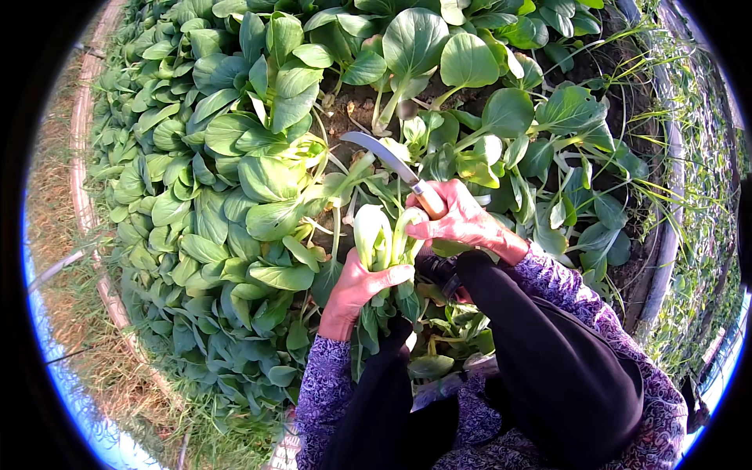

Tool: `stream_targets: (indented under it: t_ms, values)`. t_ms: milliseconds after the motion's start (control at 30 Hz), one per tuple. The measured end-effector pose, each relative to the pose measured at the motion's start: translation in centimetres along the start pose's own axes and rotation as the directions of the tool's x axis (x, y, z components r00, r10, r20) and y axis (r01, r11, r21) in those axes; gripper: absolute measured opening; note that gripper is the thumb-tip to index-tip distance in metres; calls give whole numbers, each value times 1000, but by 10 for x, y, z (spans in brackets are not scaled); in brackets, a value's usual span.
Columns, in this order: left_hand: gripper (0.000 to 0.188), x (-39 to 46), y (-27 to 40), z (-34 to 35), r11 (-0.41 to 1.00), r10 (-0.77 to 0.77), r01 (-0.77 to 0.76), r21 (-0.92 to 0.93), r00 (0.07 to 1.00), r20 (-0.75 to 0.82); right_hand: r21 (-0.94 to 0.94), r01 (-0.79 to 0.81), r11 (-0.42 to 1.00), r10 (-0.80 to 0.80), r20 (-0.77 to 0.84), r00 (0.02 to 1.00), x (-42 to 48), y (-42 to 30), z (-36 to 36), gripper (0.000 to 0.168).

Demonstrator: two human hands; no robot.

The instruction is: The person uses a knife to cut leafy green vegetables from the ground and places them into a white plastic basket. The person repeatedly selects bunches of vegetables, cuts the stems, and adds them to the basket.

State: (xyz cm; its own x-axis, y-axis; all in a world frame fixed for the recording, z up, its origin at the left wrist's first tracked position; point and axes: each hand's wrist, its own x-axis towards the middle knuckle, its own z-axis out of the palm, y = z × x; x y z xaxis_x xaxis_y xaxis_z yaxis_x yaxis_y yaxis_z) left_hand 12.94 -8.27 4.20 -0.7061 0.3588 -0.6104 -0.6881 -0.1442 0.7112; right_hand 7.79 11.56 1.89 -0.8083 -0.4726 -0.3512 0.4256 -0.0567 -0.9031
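Observation:
My left hand (363, 285) is closed around a cut head of bok choy (371, 238). Its pale stalk base points up and away from me, and its leaves hang down between my knees. A curved harvesting knife with a wooden handle (432, 201) is held in my right hand (461, 214), its blade (382, 151) pointing away and to the left over the plants. The thumb and fingers of that same hand also touch an outer stalk (408, 229) at the right side of the head. The blade is apart from the head in my left hand.
Dense bok choy (200, 211) grows on the left, with more large-leaved plants (470, 64) ahead and to the right. Bare soil (352, 106) shows between them. A pale rail (85, 147) borders the left, and a grey pipe (672, 176) runs along the right beside weeds.

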Motion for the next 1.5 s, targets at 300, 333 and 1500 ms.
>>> stream_targets:
  t_ms: [300, 333, 1500]
  values:
    - [26, -1, 15, 9, 1000, 5, -5, -3, 996, -88, -297, 85, 951, -96, -20, 995, 6, -4, -13, 19]
    - [26, -1, 12, 11, 1000, -8, 5, -25, 995, -99, -346, 115, 931, -117, 16, 993, 7, -4, -16, 19]
    - [20, 31, 50, -126, -304, 497, 105, 947, 865, 63, -368, -115, 923, 149, 66, 987, 131, 67, 29, 41]
